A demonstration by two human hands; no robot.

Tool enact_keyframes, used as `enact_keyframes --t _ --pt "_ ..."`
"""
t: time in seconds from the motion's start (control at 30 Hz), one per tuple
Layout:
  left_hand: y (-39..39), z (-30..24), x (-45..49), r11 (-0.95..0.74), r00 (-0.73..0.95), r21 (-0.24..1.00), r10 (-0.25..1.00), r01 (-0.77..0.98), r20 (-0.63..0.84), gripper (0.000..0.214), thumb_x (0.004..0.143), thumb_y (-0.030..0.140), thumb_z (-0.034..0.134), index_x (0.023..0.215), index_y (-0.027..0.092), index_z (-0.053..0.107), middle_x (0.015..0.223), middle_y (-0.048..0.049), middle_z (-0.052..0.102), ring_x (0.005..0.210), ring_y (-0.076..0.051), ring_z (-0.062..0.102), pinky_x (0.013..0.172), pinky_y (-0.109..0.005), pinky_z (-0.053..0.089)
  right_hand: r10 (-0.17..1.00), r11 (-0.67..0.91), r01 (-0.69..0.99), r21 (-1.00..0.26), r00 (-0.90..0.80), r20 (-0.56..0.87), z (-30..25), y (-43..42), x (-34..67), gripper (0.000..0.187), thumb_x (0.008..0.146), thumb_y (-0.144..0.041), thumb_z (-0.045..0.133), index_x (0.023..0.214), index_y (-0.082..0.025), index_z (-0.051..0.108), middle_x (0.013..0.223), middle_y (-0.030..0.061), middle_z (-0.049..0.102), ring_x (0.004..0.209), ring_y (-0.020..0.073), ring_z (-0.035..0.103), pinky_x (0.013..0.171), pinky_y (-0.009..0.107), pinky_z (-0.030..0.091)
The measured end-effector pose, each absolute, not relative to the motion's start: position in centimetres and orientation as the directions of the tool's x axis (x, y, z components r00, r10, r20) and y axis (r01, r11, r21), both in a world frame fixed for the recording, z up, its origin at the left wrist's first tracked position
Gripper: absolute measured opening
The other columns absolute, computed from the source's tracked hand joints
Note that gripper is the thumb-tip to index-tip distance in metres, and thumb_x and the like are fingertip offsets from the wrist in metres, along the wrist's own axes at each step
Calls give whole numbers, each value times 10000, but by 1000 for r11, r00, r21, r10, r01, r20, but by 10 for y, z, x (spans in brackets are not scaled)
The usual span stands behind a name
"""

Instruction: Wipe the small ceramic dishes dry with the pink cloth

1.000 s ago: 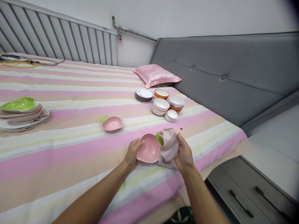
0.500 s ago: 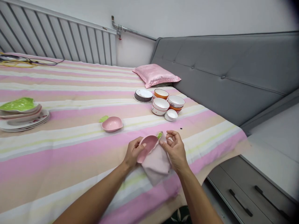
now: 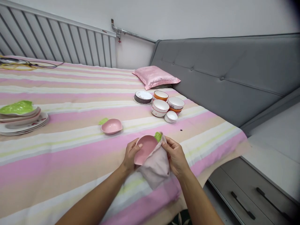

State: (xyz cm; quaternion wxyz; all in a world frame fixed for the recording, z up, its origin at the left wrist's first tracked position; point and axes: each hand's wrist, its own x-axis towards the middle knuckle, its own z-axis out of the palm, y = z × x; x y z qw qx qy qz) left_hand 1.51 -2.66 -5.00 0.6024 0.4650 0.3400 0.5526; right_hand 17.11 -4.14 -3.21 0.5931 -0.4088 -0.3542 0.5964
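Observation:
My left hand [image 3: 131,153] grips the left rim of a pink bowl [image 3: 145,149], its thumb on the inner side. The bowl is tilted and has a green leaf-shaped handle at its upper right. A pale pinkish-grey cloth [image 3: 156,167] covers the bowl's right side and hangs down below it. My right hand [image 3: 174,153] pinches this cloth near the leaf handle, fingers closed; the fingertips behind the cloth are hidden. Farther left on the bed lies a second pink bowl [image 3: 112,126] with a similar green leaf handle.
On the striped bedspread [image 3: 77,150] stand stacked white bowls [image 3: 160,107], small white dishes [image 3: 171,117] and stacked plates [image 3: 143,96]. Leaf-shaped dishes top a plate stack [image 3: 24,128] at left. A pink pillow [image 3: 156,77] lies by the grey headboard [image 3: 211,62]; drawers [image 3: 248,193] stand at right.
The held bowl has turned to show more of its inside and green leaf. My right hand's fingers, raised before, have closed down onto the cloth at the rim.

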Motion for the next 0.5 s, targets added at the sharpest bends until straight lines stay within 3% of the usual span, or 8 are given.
enact_keyframes --t 0.23,0.5 --pt "-18 -58 9 -177 330 973 919 -151 218 247 706 376 553 759 135 563 679 1 487 627 -134 441 569 -236 326 995 -34 -397 -917 71 -67 -37 -39 177 247 651 -284 714 880 -197 679 808 11 681 720 145 577 663 243 436" --pt "-19 -56 10 -62 420 985 899 -159 125 280 687 377 571 775 112 585 678 -14 512 632 -141 452 563 -237 334 998 -20 -338 -941 53 -40 -35 -40 175 174 683 -298 689 824 -198 686 736 -2 669 659 127 553 614 229 415"
